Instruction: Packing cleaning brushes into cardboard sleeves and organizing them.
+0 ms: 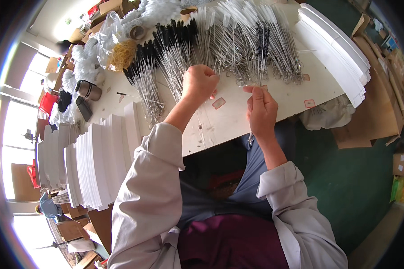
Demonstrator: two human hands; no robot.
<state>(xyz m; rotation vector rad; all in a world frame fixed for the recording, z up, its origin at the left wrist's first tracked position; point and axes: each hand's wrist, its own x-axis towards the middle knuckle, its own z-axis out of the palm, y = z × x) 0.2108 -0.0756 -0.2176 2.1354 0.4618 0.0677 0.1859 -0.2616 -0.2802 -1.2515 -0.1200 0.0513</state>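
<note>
My right hand [263, 112] is closed around the wire stems of a few black-bristled brushes [261, 42], their bristle ends pointing away from me and looped wire ends showing below the palm. To its left, my left hand [198, 83] is curled shut over the table, with its fingertips turned out of sight; whatever it may hold is hidden. Just beyond it lie piles of black-tipped wire brushes [173, 49]. Behind both hands spreads a large pile of white-bristled wire brushes [242, 33]. One small black-tipped brush [121, 93] lies apart at the left.
Stacked white card strips stand at the left [94, 161] and far right [334, 51] of the white table [229, 125]. Yellow rubber bands [122, 54], a tape roll [137, 32] and a flask [89, 90] sit at the back left. Cardboard [368, 112] leans at the right.
</note>
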